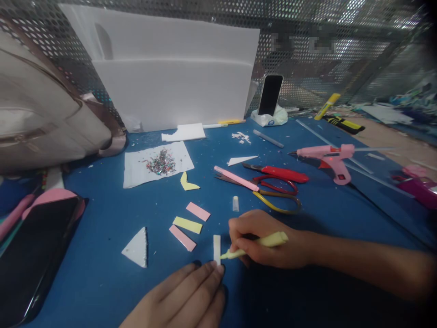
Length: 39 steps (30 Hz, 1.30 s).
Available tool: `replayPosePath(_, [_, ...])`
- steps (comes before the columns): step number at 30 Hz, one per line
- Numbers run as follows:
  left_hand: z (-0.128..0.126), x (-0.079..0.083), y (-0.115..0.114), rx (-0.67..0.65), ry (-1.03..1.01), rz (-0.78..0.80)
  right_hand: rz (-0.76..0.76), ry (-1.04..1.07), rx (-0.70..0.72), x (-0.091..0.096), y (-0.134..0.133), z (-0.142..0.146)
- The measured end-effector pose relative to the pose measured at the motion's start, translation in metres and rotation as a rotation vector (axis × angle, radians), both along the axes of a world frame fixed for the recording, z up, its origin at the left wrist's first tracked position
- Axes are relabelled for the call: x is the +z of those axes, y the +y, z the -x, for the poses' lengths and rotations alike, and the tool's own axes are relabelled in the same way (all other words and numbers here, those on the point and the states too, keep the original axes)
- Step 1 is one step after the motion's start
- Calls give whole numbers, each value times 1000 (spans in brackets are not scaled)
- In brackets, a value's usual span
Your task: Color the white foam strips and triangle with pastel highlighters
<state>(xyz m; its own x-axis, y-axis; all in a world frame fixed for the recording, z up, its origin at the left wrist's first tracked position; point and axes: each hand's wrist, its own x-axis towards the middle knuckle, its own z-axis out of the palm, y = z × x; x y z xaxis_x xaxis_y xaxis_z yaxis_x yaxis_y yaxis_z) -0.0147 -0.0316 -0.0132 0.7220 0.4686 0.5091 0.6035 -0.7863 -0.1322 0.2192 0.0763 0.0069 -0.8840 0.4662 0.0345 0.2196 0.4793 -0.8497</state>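
Observation:
My right hand (262,239) is closed around a pale yellow marker (269,240), its tip touching the right edge of a small whitish strip (216,248). My left hand (191,296) presses its fingertips on the near end of that strip, which lies flat on the blue table. Left of the strip lie a yellow strip (187,225) and two pink strips, one the upper pink strip (198,211), the other the lower pink strip (182,238). A translucent marker cap (235,203) stands just beyond my right hand.
Scissors (278,200) with a pink marker (236,178) across them and a red-handled cutter (283,173) lie beyond my right hand. A pink glue gun (326,155) is at right. Glitter covers a white sheet (131,173). A white triangle (135,248) and a phone (34,255) lie left.

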Motion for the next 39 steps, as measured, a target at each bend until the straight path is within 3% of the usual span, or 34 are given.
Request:
replayPosePath(14, [-1,2,-1,21,-19,11,50,-18,-135,1,-3,2])
replayPosePath(39, [-1,-1,-1,14,-17,6,165,25,-137,3,0,1])
